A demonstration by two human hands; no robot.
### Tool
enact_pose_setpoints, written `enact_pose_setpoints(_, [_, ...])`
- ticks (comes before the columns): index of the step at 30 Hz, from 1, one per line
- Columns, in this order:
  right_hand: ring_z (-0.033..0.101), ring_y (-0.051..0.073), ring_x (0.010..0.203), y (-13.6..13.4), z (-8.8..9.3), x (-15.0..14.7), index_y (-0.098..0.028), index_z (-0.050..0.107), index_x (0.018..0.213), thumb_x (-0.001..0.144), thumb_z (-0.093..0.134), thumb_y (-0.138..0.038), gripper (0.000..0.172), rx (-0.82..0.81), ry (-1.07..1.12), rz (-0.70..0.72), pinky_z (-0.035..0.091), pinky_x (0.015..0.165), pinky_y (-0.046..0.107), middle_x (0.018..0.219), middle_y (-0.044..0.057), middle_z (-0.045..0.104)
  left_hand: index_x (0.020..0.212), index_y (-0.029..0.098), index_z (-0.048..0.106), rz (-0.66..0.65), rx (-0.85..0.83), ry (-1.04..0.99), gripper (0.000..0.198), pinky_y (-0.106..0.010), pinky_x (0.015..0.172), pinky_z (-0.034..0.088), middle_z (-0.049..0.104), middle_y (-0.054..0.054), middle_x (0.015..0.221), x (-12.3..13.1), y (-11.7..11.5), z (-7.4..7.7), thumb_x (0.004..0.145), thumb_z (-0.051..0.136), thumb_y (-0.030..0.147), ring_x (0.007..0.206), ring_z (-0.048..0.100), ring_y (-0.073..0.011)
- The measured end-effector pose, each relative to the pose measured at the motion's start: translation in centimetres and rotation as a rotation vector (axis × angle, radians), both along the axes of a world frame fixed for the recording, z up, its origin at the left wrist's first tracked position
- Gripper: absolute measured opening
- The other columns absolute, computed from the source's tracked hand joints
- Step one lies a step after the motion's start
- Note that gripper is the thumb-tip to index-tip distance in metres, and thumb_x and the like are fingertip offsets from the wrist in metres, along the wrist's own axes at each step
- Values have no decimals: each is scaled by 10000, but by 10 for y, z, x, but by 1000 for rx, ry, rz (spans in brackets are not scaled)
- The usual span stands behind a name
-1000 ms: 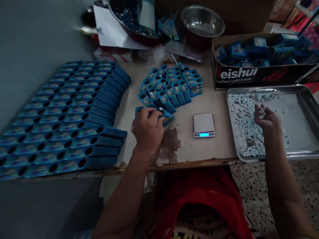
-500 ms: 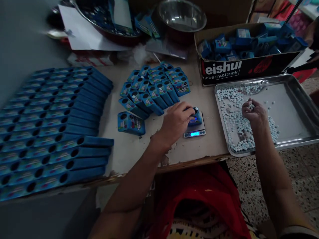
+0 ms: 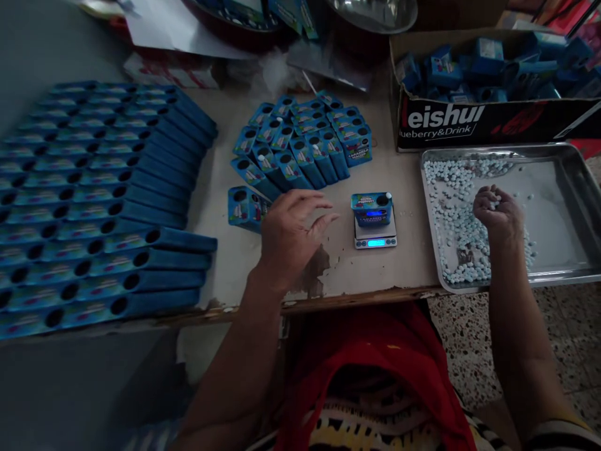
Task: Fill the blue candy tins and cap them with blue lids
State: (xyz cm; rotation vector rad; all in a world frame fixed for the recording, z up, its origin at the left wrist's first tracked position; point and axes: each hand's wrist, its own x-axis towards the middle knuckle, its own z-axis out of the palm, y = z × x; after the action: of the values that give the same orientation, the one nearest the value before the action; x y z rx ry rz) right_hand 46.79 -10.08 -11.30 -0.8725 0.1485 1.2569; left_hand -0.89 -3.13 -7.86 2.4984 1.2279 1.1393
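My left hand [image 3: 293, 235] hovers over the table with fingers and thumb apart, holding nothing. It partly covers a small blue candy box [image 3: 238, 207] standing behind it. To its right, another blue candy box [image 3: 370, 202] stands on a small digital scale [image 3: 375, 243] with a lit display; one white candy rests at the hole in the box's top. My right hand [image 3: 498, 210] is curled, palm up, around several small pale candies. It is above a steel tray [image 3: 558, 219], whose left part is strewn with loose candies [image 3: 453, 213].
Rows of blue boxes with round holes [image 3: 94, 207] fill the table's left side. A looser group of blue boxes [image 3: 300, 147] stands in the middle. Behind the tray is a black carton [image 3: 441, 122] heaped with blue boxes. Metal bowls [image 3: 375, 12] sit at the back.
My left hand has let go of the box on the scale and moved left, its fingers opening. My right hand stays curled around candies over the tray. The view has shifted slightly.
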Motion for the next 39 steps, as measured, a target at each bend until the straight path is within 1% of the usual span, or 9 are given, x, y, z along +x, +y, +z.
enact_pose_setpoints(3, [349,49,386,2,3,-2,-252,513,844,997,563,-124,205,44,-42,109,256,374,180,675,-68,581,1010,278,782,54,-12,-36,70,-438,1017,620,807,-49,1135,-11,-6,-2,982,788,342,1088,775,-263])
enact_pose_setpoints(9, [278,46,383,2,14,-12,-251,558,838,1107,523,-259,271,13,-284,154,278,383,154,608,-96,458,1062,223,783,40,-12,-108,117,-413,1007,625,810,-69,1102,-13,-12,-2,978,791,304,1074,784,-252])
enact_pose_setpoints(12, [294,58,408,5,17,-16,-253,557,818,1087,551,-238,269,-39,-366,182,291,387,145,592,-93,414,1092,245,772,49,-57,-106,132,-430,1039,620,806,-62,1132,-17,-13,-4,983,784,319,1111,774,-256])
enact_pose_setpoints(17, [393,59,486,9,22,-25,-246,584,834,1032,582,-231,198,-65,-385,243,335,412,137,742,-38,579,1107,308,747,66,-104,-78,110,-419,1045,617,794,-38,1154,-25,-14,-7,998,761,309,1126,768,-248])
enact_pose_setpoints(20, [469,85,532,11,25,-32,-253,608,860,1020,594,-291,165,-45,-396,253,396,415,159,769,-13,596,1124,293,744,71,-84,-90,140,-423,1052,616,787,-46,1157,-25,-14,-9,987,771,308,1137,763,-260])
enact_pose_setpoints(23, [459,83,514,14,28,-38,-251,612,891,1016,610,-221,129,-55,-410,260,396,400,150,735,-25,581,1152,280,741,60,-84,-89,181,-433,1073,606,784,-53,1179,-22,-14,-10,990,774,355,1157,753,-272])
enact_pose_setpoints(28, [310,46,380,20,28,-44,-221,610,943,1115,491,-201,210,-134,-398,235,258,317,140,619,-72,510,1262,232,708,-40,-95,-107,350,-434,1052,607,773,-51,1220,0,-10,-6,1032,718,495,1165,737,-259])
enact_pose_setpoints(34, [369,40,389,21,29,-56,-225,595,921,998,654,-179,107,-103,-381,268,296,328,119,611,-68,550,1513,244,618,-331,-21,21,640,-518,1203,503,694,-124,1473,60,14,-3,956,835,471,1385,646,-336])
enact_pose_setpoints(39, [440,58,445,21,27,-76,-197,636,926,1019,584,-202,107,-90,-441,351,339,373,124,633,-26,606,1402,248,738,-400,-47,124,439,-562,1203,490,742,-131,1438,80,29,-18,993,798,397,1342,678,-341])
